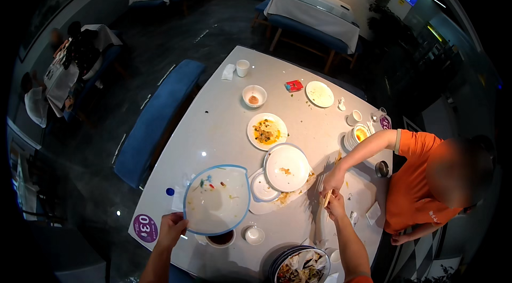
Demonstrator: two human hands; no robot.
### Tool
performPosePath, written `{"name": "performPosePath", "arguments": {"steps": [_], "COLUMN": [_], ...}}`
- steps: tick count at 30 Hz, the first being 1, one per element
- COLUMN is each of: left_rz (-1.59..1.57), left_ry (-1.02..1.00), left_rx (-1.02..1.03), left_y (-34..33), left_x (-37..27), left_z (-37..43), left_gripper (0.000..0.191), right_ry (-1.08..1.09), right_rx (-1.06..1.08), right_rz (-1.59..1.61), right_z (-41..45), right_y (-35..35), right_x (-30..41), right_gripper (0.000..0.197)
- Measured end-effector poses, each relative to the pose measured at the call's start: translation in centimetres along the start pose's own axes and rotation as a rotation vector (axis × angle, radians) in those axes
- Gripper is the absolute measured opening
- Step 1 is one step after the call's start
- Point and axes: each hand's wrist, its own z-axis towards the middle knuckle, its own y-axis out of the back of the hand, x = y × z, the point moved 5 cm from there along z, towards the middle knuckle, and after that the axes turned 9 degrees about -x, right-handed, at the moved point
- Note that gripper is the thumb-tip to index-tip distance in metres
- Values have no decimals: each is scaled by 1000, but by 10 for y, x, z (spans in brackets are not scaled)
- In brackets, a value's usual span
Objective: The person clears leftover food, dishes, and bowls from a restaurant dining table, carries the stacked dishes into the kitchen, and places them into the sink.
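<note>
My left hand (pixel 173 227) grips the rim of a large white bowl (pixel 218 211) with a blue edge. Food scraps cling to its inside. At the right of the table my right hand (pixel 336 206) is shut on wooden chopsticks (pixel 327 198). A co-worker's hand (pixel 334 179) meets mine at these chopsticks; who bears them cannot be told. Between my hands, a round white plate (pixel 287 167) with a few crumbs rests over smaller dishes (pixel 265 187). Partly hidden behind the bowl's lower edge is a dish of dark liquid (pixel 221 239), beside a small white bowl (pixel 255 235).
Stacked dishes hold food waste (pixel 304 269) at the near edge. Farther off are a plate of leftovers (pixel 267 131), a bowl (pixel 254 96), a cup (pixel 243 67) and a scrap-strewn plate (pixel 319 94). A co-worker in orange (pixel 420 187) stands right. A blue bench (pixel 160 123) lines the left.
</note>
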Motion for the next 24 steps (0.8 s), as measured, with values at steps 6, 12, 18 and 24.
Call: {"name": "performPosePath", "arguments": {"steps": [6, 12, 18, 24], "left_rz": [-48, -24, -2, 2], "left_ry": [18, -36, -81, -17], "left_rx": [-6, -55, -87, -142], "left_y": [-2, 12, 26, 41], "left_x": [1, -10, -21, -14], "left_z": [6, 21, 37, 34], "left_gripper": [12, 13, 12, 19], "right_ry": [47, -642, 7, 692], "right_rx": [158, 510, 546, -11], "right_rz": [181, -300, -530, -745], "right_z": [-21, -104, -39, 147], "right_y": [27, 36, -99, -181], "right_x": [29, -9, 51, 78], "right_gripper": [40, 43, 24, 22]}}
